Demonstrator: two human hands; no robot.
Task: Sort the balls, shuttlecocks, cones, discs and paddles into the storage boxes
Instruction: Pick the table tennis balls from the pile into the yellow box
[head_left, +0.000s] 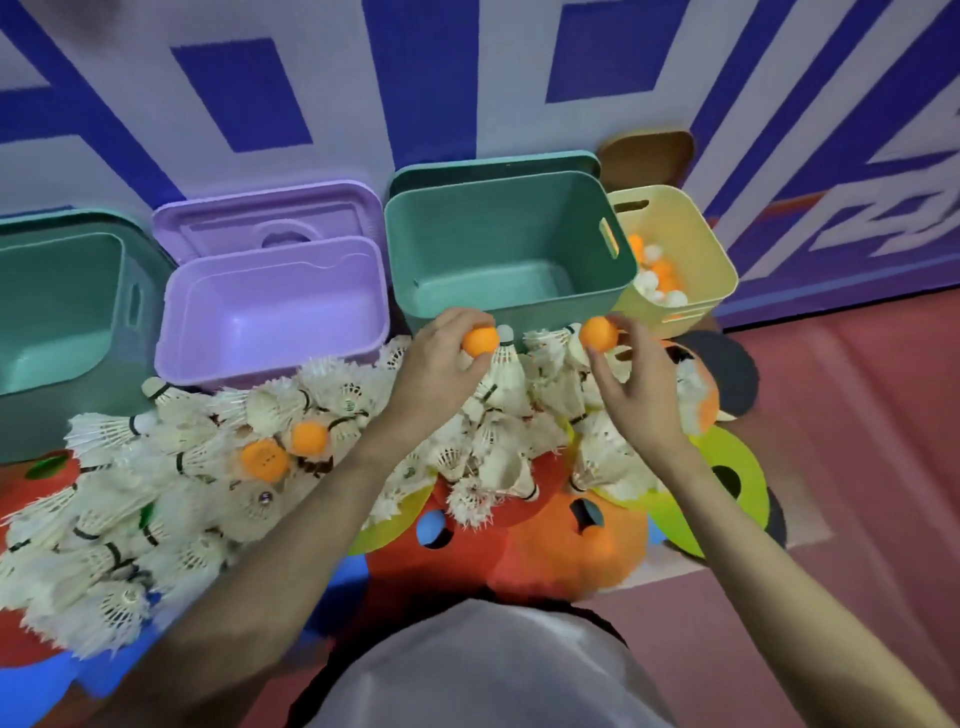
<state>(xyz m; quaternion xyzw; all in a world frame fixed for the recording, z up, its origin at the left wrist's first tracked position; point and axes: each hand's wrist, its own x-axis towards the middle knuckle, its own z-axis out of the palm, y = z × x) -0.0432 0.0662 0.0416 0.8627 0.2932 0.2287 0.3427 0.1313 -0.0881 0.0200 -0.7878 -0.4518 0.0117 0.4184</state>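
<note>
Above the shuttlecock pile, the left hand grasps one orange ball and the right hand pinches another ball. Carry both right to the yellow box, which apparently already holds balls; release over its opening.

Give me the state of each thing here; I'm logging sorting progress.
Left hand: holds an orange ball.
Right hand: pinches another orange ball.
Yellow plastic box: open, holds orange and white balls.
Middle green plastic box: open, empty.
Purple plastic box: open, empty.
Left green plastic box: open, nothing visible inside.
White feather shuttlecocks: piled on floor, unsorted.
Two loose orange balls: lying in the pile.
</note>
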